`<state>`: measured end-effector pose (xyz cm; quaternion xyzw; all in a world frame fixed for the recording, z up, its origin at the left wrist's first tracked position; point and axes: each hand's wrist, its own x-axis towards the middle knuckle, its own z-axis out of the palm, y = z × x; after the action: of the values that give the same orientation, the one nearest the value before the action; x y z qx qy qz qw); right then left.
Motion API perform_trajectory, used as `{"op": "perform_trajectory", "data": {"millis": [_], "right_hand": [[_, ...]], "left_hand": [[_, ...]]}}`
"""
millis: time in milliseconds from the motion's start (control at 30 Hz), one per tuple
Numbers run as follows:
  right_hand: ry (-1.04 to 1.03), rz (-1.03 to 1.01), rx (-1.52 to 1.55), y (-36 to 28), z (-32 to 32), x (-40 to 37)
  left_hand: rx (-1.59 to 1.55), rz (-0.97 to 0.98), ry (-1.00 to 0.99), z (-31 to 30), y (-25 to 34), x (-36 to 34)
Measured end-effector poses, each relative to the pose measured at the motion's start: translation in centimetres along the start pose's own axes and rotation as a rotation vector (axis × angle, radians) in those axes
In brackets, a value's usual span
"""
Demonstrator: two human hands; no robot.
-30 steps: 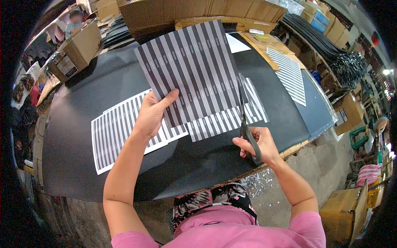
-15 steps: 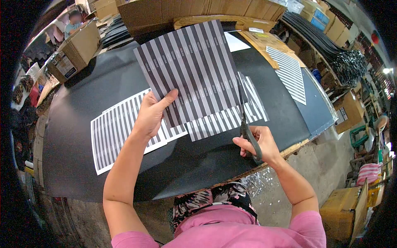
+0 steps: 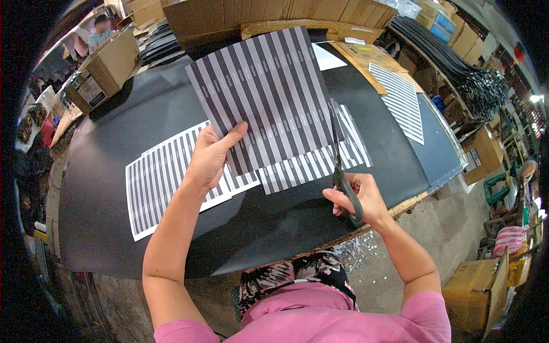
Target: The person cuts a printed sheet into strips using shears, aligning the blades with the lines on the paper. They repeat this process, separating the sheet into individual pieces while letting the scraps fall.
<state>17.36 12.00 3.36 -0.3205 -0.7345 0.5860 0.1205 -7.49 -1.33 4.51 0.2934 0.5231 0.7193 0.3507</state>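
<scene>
My left hand [image 3: 214,153] pinches the lower left edge of a sheet with dark and grey stripes [image 3: 263,94], thumb on top. Small printed words run along the stripes. My right hand [image 3: 361,200] grips dark-handled scissors [image 3: 346,193] whose blades point up along the sheet's right edge. A narrow strip at that edge lies beside the blades. Beneath the raised sheet, more striped sheets [image 3: 297,171] rest on the black table surface [image 3: 240,246]. A stack of white-bordered striped sheets [image 3: 163,188] lies to the left, partly behind my left forearm.
Another striped sheet [image 3: 397,100] lies at the right. Cardboard boxes [image 3: 103,74] stand at the back left, with a person [image 3: 101,35] behind them. Bundled black strips [image 3: 457,66] fill a rack at the right. White scraps [image 3: 357,251] litter the floor by the table edge.
The striped sheet in my left hand has shifted very slightly. My right hand and the scissors stay almost in the same place at its right edge.
</scene>
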Motion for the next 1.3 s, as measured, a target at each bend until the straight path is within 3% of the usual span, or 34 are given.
{"op": "perform_trajectory", "data": {"millis": [1300], "right_hand": [[0.008,0.008,-0.012,-0.17,-0.05,-0.01]], "left_hand": [[-0.014,0.019,-0.029,-0.24,-0.27,0.24]]}}
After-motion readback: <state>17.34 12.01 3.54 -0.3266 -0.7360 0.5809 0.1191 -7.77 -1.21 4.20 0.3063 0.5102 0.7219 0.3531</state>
